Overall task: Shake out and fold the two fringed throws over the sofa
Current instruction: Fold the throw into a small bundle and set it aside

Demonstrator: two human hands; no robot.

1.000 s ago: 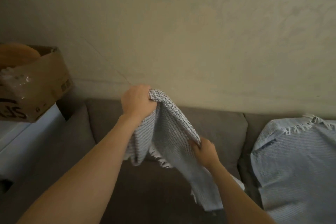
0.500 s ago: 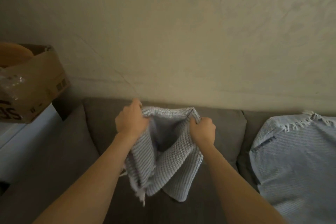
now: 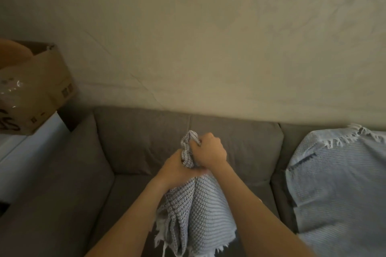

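A grey waffle-weave fringed throw [image 3: 200, 210] hangs bunched in folds in front of the grey sofa [image 3: 133, 142]. My left hand [image 3: 175, 171] grips its gathered top from the left. My right hand [image 3: 208, 152] grips the same top just above and to the right, and a tuft of cloth sticks out above it. The two hands touch. Frayed fringe dangles at the throw's lower edge. A second, pale blue fringed throw [image 3: 338, 183] lies spread over the sofa's right cushion, fringe at its top edge.
A cardboard box [image 3: 35, 87] stands on a white surface [image 3: 23, 152] left of the sofa arm. A cream wall [image 3: 208, 48] rises behind the sofa back.
My hands, apart and holding the throw's top edge spread half a second ago, have come together. The throw now hangs doubled and bunched below them.
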